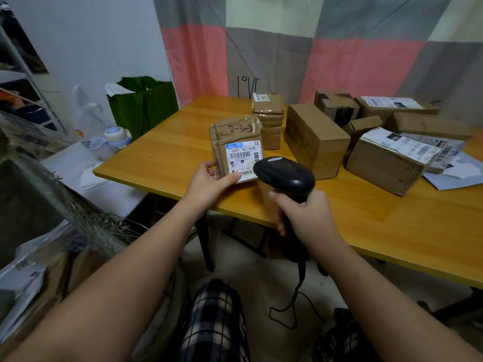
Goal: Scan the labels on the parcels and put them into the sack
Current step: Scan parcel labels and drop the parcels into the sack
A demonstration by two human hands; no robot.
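Your left fingers [231,178] are pinching the parcel [236,137], right fingers [277,198] gripping the scanner [285,176] beside it. You should be aiming squarely at its label [243,158]

One held parcel [235,147], about nine other parcels [313,139], one barcode scanner [285,176], one table [170,158], one green bag [146,105]

Left hand [209,182] holds labelled parcel [236,147]; right hand [305,215] grips scanner [285,176] over table [392,218].

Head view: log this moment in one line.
left hand: holds parcel, label showing | right hand: grips scanner aimed at label | phase: scanning
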